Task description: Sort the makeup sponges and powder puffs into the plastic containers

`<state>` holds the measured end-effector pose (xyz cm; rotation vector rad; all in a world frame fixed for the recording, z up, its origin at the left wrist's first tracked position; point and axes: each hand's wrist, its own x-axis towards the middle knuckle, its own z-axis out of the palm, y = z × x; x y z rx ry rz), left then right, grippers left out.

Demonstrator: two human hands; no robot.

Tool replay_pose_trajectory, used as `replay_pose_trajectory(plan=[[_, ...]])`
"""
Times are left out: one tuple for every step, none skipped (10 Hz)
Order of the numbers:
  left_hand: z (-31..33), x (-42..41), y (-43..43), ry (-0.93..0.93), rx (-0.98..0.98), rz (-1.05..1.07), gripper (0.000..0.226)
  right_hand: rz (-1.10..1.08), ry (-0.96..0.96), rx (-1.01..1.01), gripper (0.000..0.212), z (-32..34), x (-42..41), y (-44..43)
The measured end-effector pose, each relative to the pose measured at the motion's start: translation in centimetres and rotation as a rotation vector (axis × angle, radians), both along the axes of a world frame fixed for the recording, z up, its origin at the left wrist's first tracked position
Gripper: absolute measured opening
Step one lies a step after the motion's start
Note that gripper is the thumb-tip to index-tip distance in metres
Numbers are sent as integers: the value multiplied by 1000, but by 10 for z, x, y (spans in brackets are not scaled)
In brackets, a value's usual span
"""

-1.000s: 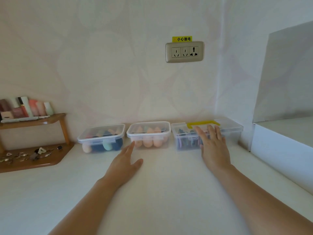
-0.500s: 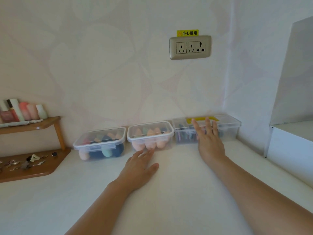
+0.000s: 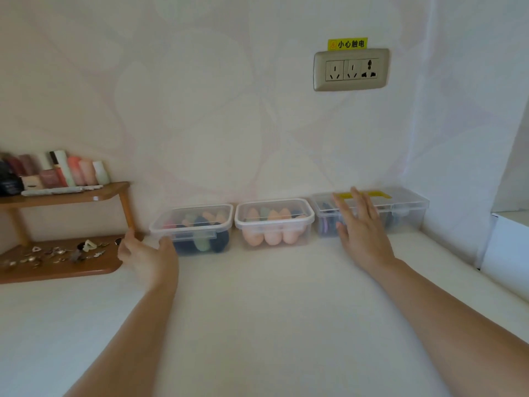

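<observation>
Your left hand [image 3: 146,253] blurred, fingers spread beside the left container [image 3: 200,214], your right hand [image 3: 363,233] flat, fingers splayed at the yellow-handled container [image 3: 406,213], both arms outstretched.

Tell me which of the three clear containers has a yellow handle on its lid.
The rightmost container, behind the right hand: its lid carries a yellow handle. The middle container and left container have plain clear lids.

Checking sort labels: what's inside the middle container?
Through the clear walls of the middle container: peach teardrop sponges fill the front row, with a pale green sponge among those behind. Anything beneath or behind them is covered, so no full count.
</observation>
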<state>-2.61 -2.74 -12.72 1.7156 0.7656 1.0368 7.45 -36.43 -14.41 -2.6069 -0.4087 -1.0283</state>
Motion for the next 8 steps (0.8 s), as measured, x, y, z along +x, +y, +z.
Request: replay_pose_trajectory(plan=[[-3,6,3,94,-107,-161,42,127,-11,-56,54,-1,-2,3],[-5,5,0,129,-24,-244,30,259,-112,-152,48,2,-10,11],[-7,2,-2,146,-17,-267,33,344,-144,-179,43,6,-20,20],[-9,2,-2,174,3,-292,35,423,-101,-196,41,4,-24,28],[-7,2,-1,200,33,-315,42,463,-63,-222,40,1,-27,31],[-11,1,-8,247,92,-339,43,406,105,-203,44,-1,-29,27],[-15,-6,-19,342,112,-315,45,281,362,-122,42,1,-43,20],[-14,-24,-26,443,107,-329,38,218,427,-69,38,-1,-63,21]])
